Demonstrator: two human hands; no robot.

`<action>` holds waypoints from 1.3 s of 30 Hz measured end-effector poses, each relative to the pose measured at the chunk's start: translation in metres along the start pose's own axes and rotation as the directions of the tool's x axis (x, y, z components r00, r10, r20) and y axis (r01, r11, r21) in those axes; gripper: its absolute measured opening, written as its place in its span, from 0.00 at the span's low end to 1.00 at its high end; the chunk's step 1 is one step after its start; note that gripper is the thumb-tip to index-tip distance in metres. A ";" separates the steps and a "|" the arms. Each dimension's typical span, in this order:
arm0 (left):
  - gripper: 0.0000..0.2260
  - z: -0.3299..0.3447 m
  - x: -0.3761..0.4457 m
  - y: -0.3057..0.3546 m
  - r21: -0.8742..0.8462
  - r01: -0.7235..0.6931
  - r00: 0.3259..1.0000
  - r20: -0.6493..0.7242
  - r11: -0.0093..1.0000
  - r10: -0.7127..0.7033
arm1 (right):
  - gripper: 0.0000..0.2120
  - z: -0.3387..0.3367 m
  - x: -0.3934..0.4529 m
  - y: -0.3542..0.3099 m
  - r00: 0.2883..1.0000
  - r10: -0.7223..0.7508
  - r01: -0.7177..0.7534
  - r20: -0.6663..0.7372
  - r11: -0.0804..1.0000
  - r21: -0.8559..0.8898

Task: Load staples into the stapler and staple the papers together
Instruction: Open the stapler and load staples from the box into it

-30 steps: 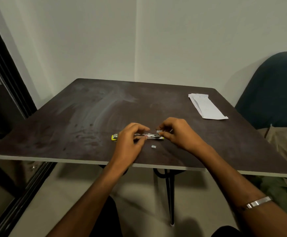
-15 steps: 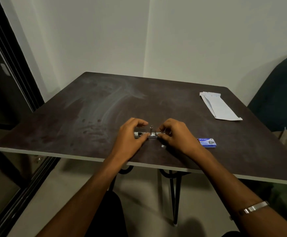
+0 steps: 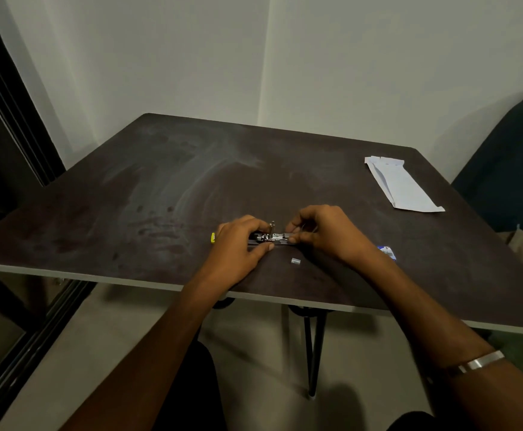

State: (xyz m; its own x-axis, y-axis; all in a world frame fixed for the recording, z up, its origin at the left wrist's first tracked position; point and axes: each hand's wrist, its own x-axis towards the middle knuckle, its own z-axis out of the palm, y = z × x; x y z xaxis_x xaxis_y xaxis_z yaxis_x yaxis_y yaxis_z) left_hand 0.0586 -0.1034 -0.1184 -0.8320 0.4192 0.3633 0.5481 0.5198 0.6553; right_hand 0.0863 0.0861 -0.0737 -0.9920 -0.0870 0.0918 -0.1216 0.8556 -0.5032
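Observation:
A small stapler (image 3: 272,237) with a yellow end lies opened flat near the table's front edge, its metal staple channel showing. My left hand (image 3: 238,247) grips its left half, covering most of the body. My right hand (image 3: 325,234) pinches the channel's right end with fingertips; whether a staple strip is between them is hidden. A short loose piece of staples (image 3: 295,261) lies just in front of the stapler. A blue staple box (image 3: 388,252) peeks out behind my right wrist. The folded white papers (image 3: 402,185) rest at the far right of the table.
The dark brown table (image 3: 160,188) has a pale front edge and thin black legs below. A dark blue chair (image 3: 509,169) stands to the right. A black door frame (image 3: 11,126) runs along the left. White walls meet in a corner behind.
The view has shifted, bringing the blue staple box into sight on the right. Both hands stay on the stapler; the right fingers have closed in on the channel's end.

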 end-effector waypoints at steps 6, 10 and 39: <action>0.12 0.000 0.000 0.000 -0.016 0.008 1.000 0.010 1.000 -0.008 | 0.07 -0.003 0.003 -0.001 0.999 0.013 -0.014 0.033 1.000 0.027; 0.12 -0.001 0.000 0.001 -0.015 0.001 1.000 0.010 1.000 0.000 | 0.07 -0.005 0.005 -0.001 0.998 0.012 -0.014 0.065 0.999 0.035; 0.11 -0.001 0.000 0.002 -0.002 0.002 1.000 -0.006 1.000 -0.002 | 0.10 -0.010 -0.007 0.013 0.970 -0.230 0.241 0.084 0.956 -0.167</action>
State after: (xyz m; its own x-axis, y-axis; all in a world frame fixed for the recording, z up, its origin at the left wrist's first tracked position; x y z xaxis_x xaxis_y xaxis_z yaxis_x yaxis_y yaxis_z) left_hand 0.0596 -0.1036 -0.1164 -0.8336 0.4135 0.3663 0.5463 0.5189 0.6575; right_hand 0.0917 0.1032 -0.0728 -0.9369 -0.3237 0.1322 -0.3494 0.8823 -0.3154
